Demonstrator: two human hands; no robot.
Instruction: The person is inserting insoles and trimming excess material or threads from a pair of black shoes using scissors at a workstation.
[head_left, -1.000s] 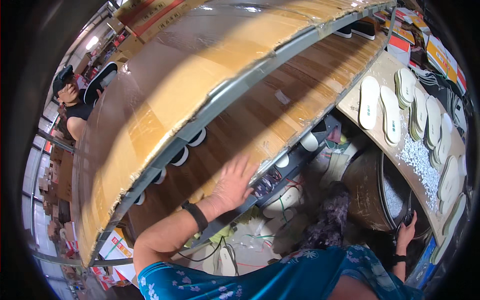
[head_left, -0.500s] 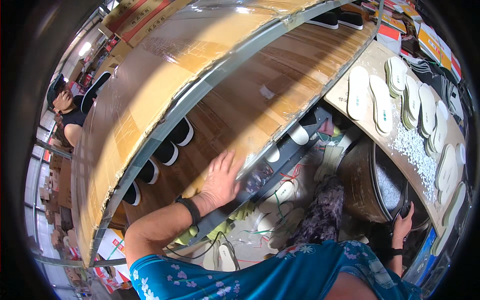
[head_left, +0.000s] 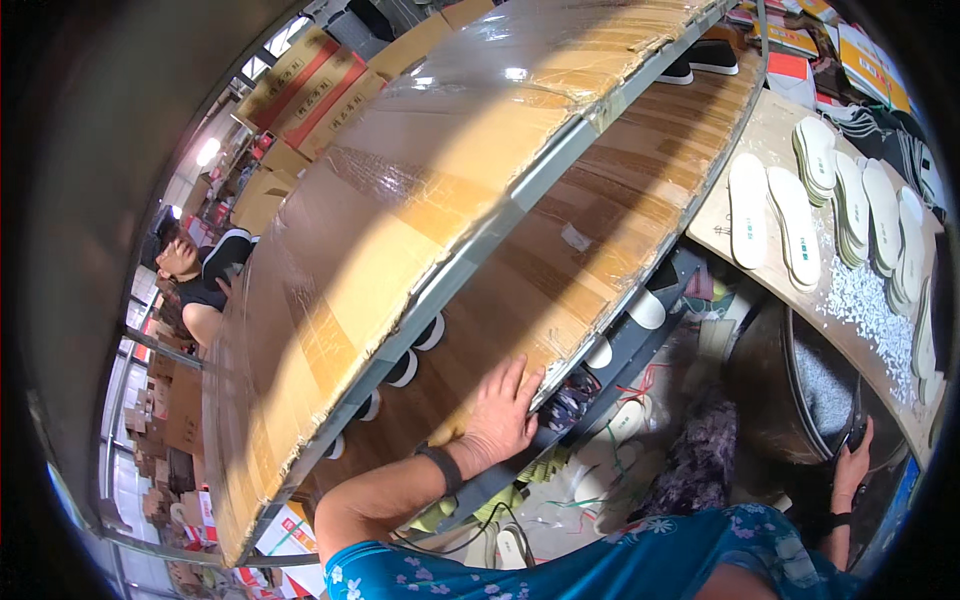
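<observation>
My left hand (head_left: 498, 412) lies on the edge of the lower cardboard-covered shelf (head_left: 545, 250), palm down, fingers stretched out and holding nothing. A dark band circles that wrist. At the right, my right hand (head_left: 852, 462) is closed around a slim black tool (head_left: 857, 425) beside the rim of a brown drum (head_left: 770, 385). The tool's exact kind cannot be made out. White granules (head_left: 822, 385) fill the drum's visible inside. Several black shoes with white soles, such as one shoe (head_left: 430, 332), stand on the lower shelf, partly hidden under the upper shelf (head_left: 400, 200).
Cream insoles (head_left: 748, 210), loose and stacked, lie on a board (head_left: 715, 222) at the right with spilled white granules (head_left: 865, 310). Another person (head_left: 185, 265) is at the far left, near stacked cartons (head_left: 310, 95). Insoles (head_left: 627, 422) and cords litter the floor.
The view has shifted, so most things appear farther right and lower. My left hand still rests on the shelf edge, and my right hand stays by the drum with the black tool.
</observation>
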